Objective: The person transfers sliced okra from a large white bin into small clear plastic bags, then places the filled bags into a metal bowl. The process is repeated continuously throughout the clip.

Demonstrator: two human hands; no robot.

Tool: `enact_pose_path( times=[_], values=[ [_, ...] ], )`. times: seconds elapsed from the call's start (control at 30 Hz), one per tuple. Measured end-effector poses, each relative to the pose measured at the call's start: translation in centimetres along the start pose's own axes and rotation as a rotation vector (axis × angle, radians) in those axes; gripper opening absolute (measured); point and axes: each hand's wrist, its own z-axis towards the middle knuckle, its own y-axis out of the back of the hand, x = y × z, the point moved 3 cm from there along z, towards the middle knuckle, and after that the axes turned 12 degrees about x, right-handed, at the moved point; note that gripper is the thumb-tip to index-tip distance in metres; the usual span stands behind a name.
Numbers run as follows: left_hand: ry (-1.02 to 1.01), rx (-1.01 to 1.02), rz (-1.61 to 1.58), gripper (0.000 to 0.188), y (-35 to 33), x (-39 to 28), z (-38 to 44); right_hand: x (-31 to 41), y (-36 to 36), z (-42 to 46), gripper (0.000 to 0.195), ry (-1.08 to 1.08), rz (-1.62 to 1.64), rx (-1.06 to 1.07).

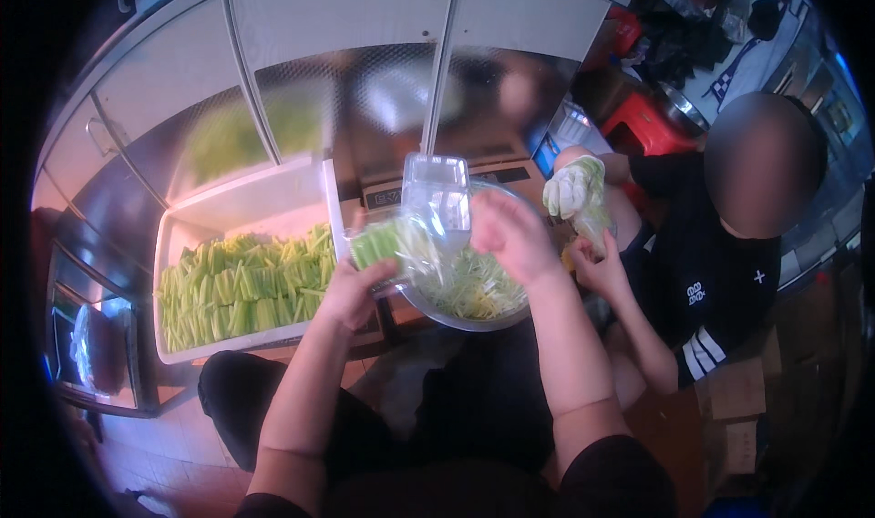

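Observation:
My left hand (361, 289) grips a clear plastic clamshell box (389, 285) from its near left side. Cut celery sticks (374, 246) lie in it, with pale shreds (422, 248) beside them. Its lid (436, 176) stands raised at the far side. Close to the box's right edge is my right hand (502, 234), blurred, fingers curled; whether anything is in them I cannot tell. Below both hands, a metal bowl (472, 324) holds pale green and yellowish shredded vegetable (489, 292), partly hidden by the box and my right hand.
At left, a white tub (164, 244) holds rows of celery sticks (246, 289). A panelled cabinet (348, 12) rises behind. A co-worker sits at right, with one gloved hand (577, 186) and one bare hand (601, 265) at a clear plastic piece. A red stool (646, 125) stands beyond.

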Motion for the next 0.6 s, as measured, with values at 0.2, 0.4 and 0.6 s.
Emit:
enact_pose_path(
  times=[0.2, 0.4, 0.6],
  values=[
    [-0.244, -0.253, -0.192, 0.046, 0.0, 0.2, 1.2, -5.2, -3.8, 0.2, 0.028, 0.241, -0.571, -0.217],
    [-0.330, -0.068, -0.095, 0.086, -2.7, 0.7, 1.8, -7.1, -5.1, 3.4, 0.068, 0.164, -0.488, -0.237],
    [-0.417, 0.103, 0.187, 0.104, -3.7, 0.6, 2.8, -4.9, -4.0, 3.8, 0.059, 0.084, -0.325, -0.333]
  ],
)
